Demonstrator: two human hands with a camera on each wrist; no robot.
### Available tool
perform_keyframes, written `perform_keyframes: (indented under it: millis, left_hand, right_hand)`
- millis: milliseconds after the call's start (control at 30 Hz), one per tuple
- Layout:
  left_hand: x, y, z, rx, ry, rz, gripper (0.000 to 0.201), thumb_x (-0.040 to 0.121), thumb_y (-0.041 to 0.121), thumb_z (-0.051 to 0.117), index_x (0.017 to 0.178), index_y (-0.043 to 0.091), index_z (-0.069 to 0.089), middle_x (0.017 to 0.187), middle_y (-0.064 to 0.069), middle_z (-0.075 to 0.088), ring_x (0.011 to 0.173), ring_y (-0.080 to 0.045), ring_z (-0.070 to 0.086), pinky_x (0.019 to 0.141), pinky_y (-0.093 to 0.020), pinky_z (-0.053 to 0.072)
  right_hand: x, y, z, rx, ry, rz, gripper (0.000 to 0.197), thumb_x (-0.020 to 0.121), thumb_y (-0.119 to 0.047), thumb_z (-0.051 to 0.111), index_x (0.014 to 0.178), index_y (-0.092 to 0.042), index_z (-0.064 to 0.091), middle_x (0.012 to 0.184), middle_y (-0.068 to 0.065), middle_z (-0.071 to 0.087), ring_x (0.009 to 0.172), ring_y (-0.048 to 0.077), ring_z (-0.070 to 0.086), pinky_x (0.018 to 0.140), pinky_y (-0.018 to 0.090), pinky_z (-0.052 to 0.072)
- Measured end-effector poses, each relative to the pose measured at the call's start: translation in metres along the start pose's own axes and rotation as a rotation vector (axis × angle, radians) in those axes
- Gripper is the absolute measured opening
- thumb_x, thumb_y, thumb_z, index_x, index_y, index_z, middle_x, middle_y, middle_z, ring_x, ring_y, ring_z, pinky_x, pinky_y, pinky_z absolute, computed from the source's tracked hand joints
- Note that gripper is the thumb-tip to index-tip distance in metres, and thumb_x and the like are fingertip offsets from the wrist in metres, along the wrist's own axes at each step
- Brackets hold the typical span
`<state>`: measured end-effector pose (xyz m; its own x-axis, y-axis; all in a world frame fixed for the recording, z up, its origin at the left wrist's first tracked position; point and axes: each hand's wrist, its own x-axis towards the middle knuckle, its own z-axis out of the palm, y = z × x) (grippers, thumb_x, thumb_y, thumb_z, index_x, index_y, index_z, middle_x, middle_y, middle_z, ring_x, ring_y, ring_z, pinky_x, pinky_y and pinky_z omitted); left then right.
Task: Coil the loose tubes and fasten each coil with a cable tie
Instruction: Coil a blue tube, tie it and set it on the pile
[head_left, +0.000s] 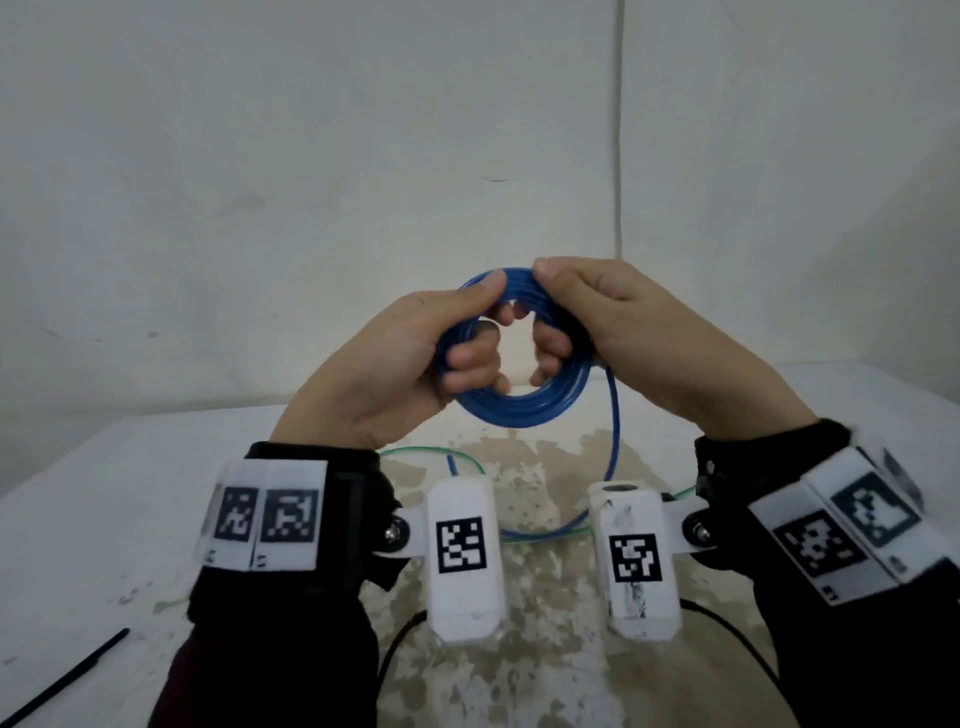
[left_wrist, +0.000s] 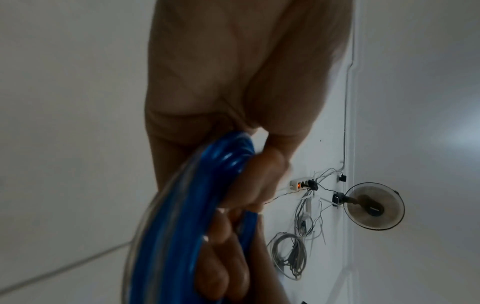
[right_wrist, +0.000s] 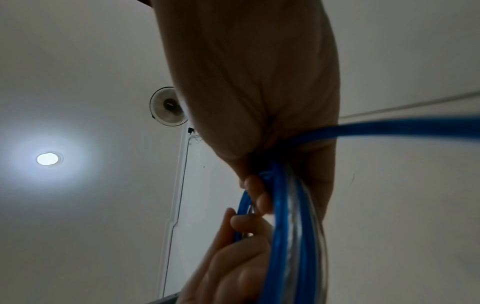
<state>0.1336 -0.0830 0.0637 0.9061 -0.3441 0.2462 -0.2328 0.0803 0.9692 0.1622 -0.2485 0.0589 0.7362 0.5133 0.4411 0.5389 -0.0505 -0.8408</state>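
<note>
Both hands grip the blue tube coil (head_left: 519, 405), held upright above the counter (head_left: 130, 493): left hand (head_left: 395, 358) curled round its 9 o'clock side, right hand (head_left: 639, 332) round 2 o'clock. A loose tail (head_left: 613, 431) hangs at 5 o'clock; a slackened grip could let the springy loops unwind. The black cable tie (head_left: 67, 675) lies at 7 o'clock. No containers show.

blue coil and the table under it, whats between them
In the head view, only the blue tube's loose tail hangs from the blue coil to the table; otherwise open air.
</note>
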Motion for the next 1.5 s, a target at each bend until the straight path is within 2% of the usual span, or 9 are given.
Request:
perform_keyframes:
  millis: [133,300,633,800,900,1000,1133,1333,1500]
  left_hand:
    - [-0.002,0.001,-0.006,0.121,0.055,-0.041,0.03,0.098,0.027,0.043,0.073,0.01,0.044,0.042,0.01,0.019,0.034,-0.006,0.017,0.042,-0.019,0.035]
    - [-0.005,0.0,-0.009,0.238,0.065,-0.046,0.029,0.095,0.027,0.05,0.073,0.009,0.047,0.046,0.009,0.019,0.039,-0.008,0.015,0.041,-0.019,0.03]
    - [0.0,0.003,-0.003,0.017,0.23,0.116,0.031,0.099,0.027,0.045,0.073,0.011,0.045,0.046,0.008,0.018,0.037,-0.008,0.018,0.043,-0.02,0.032]
    - [0.003,0.002,-0.001,-0.092,0.175,0.08,0.037,0.099,0.035,0.042,0.071,0.011,0.046,0.044,0.008,0.018,0.035,-0.008,0.018,0.045,-0.021,0.035]
    - [0.005,0.0,0.002,-0.143,0.161,0.115,0.037,0.1,0.035,0.038,0.074,0.01,0.046,0.043,0.008,0.019,0.036,-0.007,0.019,0.045,-0.02,0.036]
    - [0.006,-0.001,0.002,-0.19,0.143,0.146,0.038,0.101,0.035,0.035,0.075,0.01,0.046,0.044,0.008,0.02,0.036,-0.006,0.02,0.045,-0.019,0.035]
    - [0.005,0.001,0.001,-0.253,0.105,0.119,0.044,0.1,0.041,0.032,0.073,0.011,0.048,0.043,0.007,0.02,0.035,-0.006,0.02,0.044,-0.02,0.036]
    - [0.003,0.001,-0.001,-0.24,0.036,0.049,0.038,0.098,0.036,0.034,0.082,0.008,0.054,0.046,0.002,0.037,0.041,-0.013,0.042,0.062,-0.028,0.053]
    - [0.003,-0.003,0.0,0.078,0.144,0.061,0.025,0.089,0.03,0.056,0.096,0.008,0.063,0.079,-0.005,0.07,0.078,-0.02,0.07,0.082,-0.033,0.056]
  right_hand:
    - [0.003,0.003,-0.001,-0.297,0.177,-0.035,0.033,0.101,-0.026,0.042,0.081,-0.007,0.061,0.067,0.006,0.059,0.062,0.012,0.059,0.06,0.028,0.052]
    - [-0.001,0.0,-0.017,-0.54,0.337,-0.122,0.033,0.097,-0.035,0.05,0.067,-0.022,0.058,0.057,0.005,0.037,0.047,0.008,0.031,0.05,0.023,0.028]
    - [0.004,0.002,0.0,-0.345,0.193,-0.071,0.037,0.103,-0.027,0.036,0.096,-0.001,0.062,0.059,-0.014,0.04,0.051,0.003,0.033,0.052,0.019,0.03]
    - [0.004,0.002,0.001,-0.397,0.226,-0.103,0.043,0.104,-0.029,0.033,0.101,0.003,0.06,0.06,-0.013,0.04,0.056,0.003,0.032,0.056,0.015,0.029]
    - [0.005,0.001,0.005,-0.345,0.202,-0.084,0.04,0.104,-0.028,0.03,0.1,-0.005,0.062,0.068,-0.011,0.056,0.062,0.002,0.043,0.056,0.011,0.032]
    - [0.004,0.001,0.007,-0.216,0.158,-0.085,0.034,0.104,-0.025,0.03,0.113,-0.011,0.059,0.079,-0.001,0.066,0.07,0.016,0.05,0.056,0.025,0.037]
    - [0.003,0.001,0.009,0.015,0.098,-0.077,0.035,0.105,-0.023,0.028,0.103,-0.008,0.059,0.066,-0.001,0.052,0.07,0.016,0.051,0.071,0.029,0.045]
    - [0.006,0.002,0.011,-0.028,0.232,-0.109,0.034,0.105,-0.022,0.029,0.082,-0.012,0.053,0.056,-0.007,0.038,0.059,0.013,0.043,0.061,0.022,0.04]
    - [0.009,0.002,0.005,0.035,0.444,-0.129,0.034,0.105,-0.024,0.029,0.082,-0.014,0.053,0.049,-0.013,0.041,0.055,0.011,0.043,0.059,0.022,0.039]
